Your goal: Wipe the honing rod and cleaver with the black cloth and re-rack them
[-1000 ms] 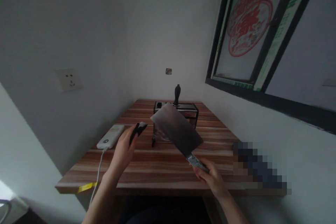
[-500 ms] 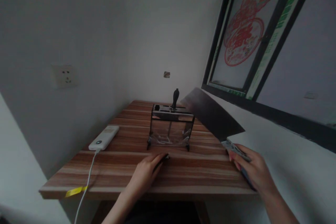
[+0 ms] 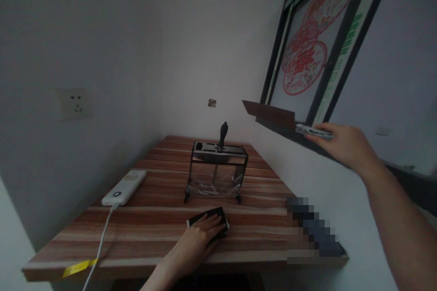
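While I follow the two hands over the head camera, I have a wooden table with reddish-brown and pale stripes spreading around the left hand, set between grey walls. Left of that hand lies a white power bank, its white cable running off the near edge across a strip of yellow tape; a wall socket sits above it. Below the right hand, at the table's right end, I get a pixelated dark patch that I can't identify. Just ahead of the left hand stands a knife stand with black edges, clear sides and a slotted metal top, a black handle rising from it.

The cleaver is up in the air, its patterned grey handle gripped by the right hand; I see its brownish blade point left, well above the table. The left hand is open, fingers laid over a flat black cloth-like piece.

Behind the right hand, the window carries red prints of round dishes and green characters that I can't read. The power bank's dark mark is too small for me to make out.
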Tool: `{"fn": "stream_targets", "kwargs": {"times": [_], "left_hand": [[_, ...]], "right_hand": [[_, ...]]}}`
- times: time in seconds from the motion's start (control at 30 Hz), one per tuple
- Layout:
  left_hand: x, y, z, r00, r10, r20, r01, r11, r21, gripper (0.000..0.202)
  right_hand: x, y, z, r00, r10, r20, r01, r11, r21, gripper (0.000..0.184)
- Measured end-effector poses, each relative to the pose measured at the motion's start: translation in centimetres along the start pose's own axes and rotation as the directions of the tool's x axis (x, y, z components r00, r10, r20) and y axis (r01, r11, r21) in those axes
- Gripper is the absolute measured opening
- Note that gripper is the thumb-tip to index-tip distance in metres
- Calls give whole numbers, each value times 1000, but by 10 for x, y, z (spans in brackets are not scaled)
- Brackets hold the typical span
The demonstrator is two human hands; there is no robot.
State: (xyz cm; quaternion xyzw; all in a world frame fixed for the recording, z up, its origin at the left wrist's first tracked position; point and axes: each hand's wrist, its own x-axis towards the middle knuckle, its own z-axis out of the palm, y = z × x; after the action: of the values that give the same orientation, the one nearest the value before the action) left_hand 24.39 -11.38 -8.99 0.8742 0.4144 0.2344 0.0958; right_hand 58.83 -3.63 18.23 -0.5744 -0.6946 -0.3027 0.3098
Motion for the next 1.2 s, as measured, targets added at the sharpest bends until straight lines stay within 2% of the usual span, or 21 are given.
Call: {"fn": "stream_targets", "kwargs": {"times": [0.13,0.2,0.27,0.33,0.43,0.53,0.67,0.83,0.9,1.0,1.2], "left_hand": [[1,4,-6,998,9,58,-10,1000,9,54],[1,5,-9,998,12,66,-12,1000,4,56],[1,5,-9,998,10,67,-10,1000,4,57],[0,4,-8,998,8,68,-8,1000,8,56],[-1,3,-6,998,12,54,-12,1000,2,55],[-1,2,-4,999,8,43,-7,1000,-10,55],[0,2,-2,999,-10,38,10,1000,-10,53],[-1,3,1,999,-41,-22,41,999,21,52],[-1,4,1,998,-52,-37,53,998,28,50],[-1,4,3,997,-57,-59,59,998,22,47],[-2,5,3,996,-61,-72,64,997,32,41]], "right_hand": [[48,-16,-15,988,-122,92,126,992,-29,32],[69,-27,-22,967,-113,230,122,992,-24,38],[89,-39,-29,918,-131,374,137,991,13,50],[108,-50,-37,848,-209,486,220,975,36,67],[135,-64,-47,770,-265,580,301,953,36,83],[155,-75,-53,703,-287,650,312,947,81,84],[170,-90,-55,652,-251,716,269,959,91,79],[180,-109,-54,613,-85,785,64,996,58,72],[185,-115,-53,596,-53,801,21,999,50,68],[188,-119,-50,565,-104,818,65,995,81,64],[189,-121,-39,558,-174,811,131,984,121,60]]}}
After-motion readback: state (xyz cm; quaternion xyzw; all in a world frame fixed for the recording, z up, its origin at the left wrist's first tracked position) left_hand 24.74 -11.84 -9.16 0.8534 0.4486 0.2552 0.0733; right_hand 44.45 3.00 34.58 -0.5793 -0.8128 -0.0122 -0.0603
